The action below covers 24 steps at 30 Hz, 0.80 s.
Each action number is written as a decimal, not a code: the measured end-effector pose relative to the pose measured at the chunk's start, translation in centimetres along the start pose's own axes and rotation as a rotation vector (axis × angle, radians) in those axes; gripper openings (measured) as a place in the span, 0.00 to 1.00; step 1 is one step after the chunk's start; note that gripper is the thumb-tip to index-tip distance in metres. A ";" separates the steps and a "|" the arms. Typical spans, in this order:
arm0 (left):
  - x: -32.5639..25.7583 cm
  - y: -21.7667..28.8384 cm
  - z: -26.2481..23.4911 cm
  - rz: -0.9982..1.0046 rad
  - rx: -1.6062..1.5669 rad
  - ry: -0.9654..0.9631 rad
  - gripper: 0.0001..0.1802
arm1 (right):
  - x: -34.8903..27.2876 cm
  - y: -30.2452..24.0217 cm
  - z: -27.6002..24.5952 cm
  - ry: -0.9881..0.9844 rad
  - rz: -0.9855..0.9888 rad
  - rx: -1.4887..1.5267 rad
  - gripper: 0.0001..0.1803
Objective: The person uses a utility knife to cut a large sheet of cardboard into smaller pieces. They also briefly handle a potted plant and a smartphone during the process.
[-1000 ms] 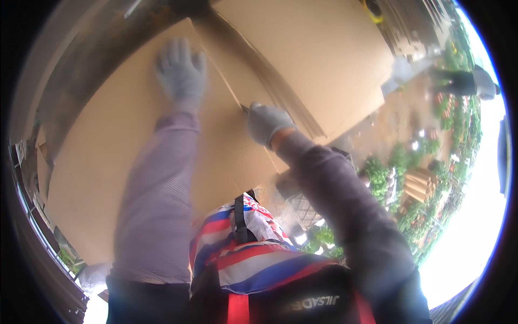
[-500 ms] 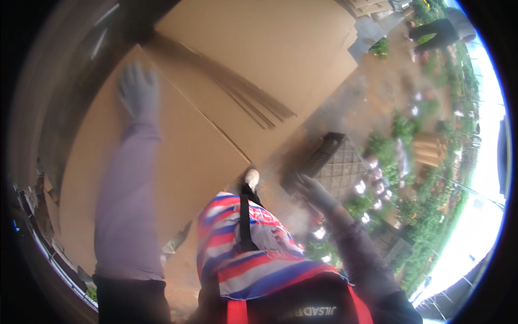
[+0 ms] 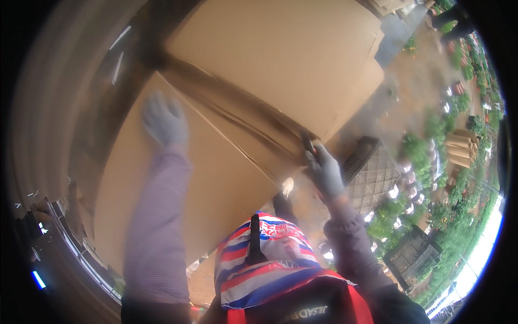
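Note:
A large brown cardboard box [image 3: 216,178] fills the middle of the view, with a taped seam [image 3: 237,127] running diagonally across it. My left hand [image 3: 164,120], in a grey glove, lies flat with fingers spread on the box's lower panel. My right hand [image 3: 325,170], also gloved, is closed around a small dark cutter [image 3: 308,143] whose tip meets the seam's right end at the box edge. My purple sleeves reach up from the bottom.
A red, white and blue striped cloth [image 3: 270,259] hangs at my chest. Black plastic crates [image 3: 372,178] sit on the muddy ground to the right, another crate [image 3: 413,254] lower down. Green potted plants [image 3: 458,178] cover the right side. A dark frame edges the left.
The view has swung and the box now sits more centrally. My right hand came back up from beside the crate to the box edge with the cutter. My left hand stays pressed on the box.

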<state>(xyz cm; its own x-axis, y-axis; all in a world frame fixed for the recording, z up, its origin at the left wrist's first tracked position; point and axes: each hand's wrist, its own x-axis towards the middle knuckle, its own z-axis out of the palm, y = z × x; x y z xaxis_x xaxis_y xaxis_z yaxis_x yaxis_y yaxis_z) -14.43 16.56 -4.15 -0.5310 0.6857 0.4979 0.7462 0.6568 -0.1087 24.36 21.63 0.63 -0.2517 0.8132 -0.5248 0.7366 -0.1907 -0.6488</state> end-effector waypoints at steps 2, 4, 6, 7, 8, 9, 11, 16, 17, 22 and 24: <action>0.0 0.2 -0.4 -0.030 -0.015 -0.037 0.23 | -1.9 -1.9 -2.5 -0.043 -0.056 -0.344 0.13; 0.1 0.8 -0.2 -0.016 -0.032 -0.033 0.23 | -1.5 -4.3 -4.1 -0.096 -0.149 -0.383 0.11; 0.2 1.0 -0.3 -0.008 -0.058 -0.042 0.24 | -0.6 -7.7 -2.7 -0.131 -0.341 -0.112 0.09; 0.3 1.1 -0.3 -0.017 -0.060 -0.051 0.24 | 1.8 -9.8 -0.6 -0.191 -0.380 -0.052 0.07; 0.3 1.0 -0.4 -0.028 -0.061 -0.054 0.25 | 4.6 -12.1 2.2 -0.197 -0.511 -0.003 0.08; 0.4 1.0 -0.4 -0.032 -0.060 -0.044 0.25 | 7.0 -14.0 4.6 -0.190 -0.638 0.008 0.09; 0.5 0.8 -0.7 -0.038 -0.066 -0.119 0.28 | 11.6 -17.8 9.8 -0.221 -0.653 -0.088 0.12; 0.5 0.7 -0.9 -0.072 -0.065 -0.223 0.30 | 14.6 -22.4 14.3 -0.214 -0.683 -0.276 0.15; 0.5 0.8 -0.9 -0.075 -0.071 -0.219 0.30 | 14.3 -23.0 14.1 -0.203 -0.639 -0.334 0.15; 0.3 0.9 -0.9 -0.098 -0.107 -0.197 0.30 | 14.2 -25.4 14.0 -0.078 -0.567 -0.302 0.15; 0.5 0.8 -0.9 -0.117 -0.135 -0.197 0.31 | 15.2 -26.1 14.8 -0.064 -0.639 -0.269 0.15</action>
<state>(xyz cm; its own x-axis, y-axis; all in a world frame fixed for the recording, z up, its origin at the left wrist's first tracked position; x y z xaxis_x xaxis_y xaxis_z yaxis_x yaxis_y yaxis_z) -13.71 17.13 -3.21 -0.6745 0.6643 0.3222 0.7151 0.6963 0.0616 -7.94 30.83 1.44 -0.7185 0.6846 -0.1224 0.5595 0.4645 -0.6864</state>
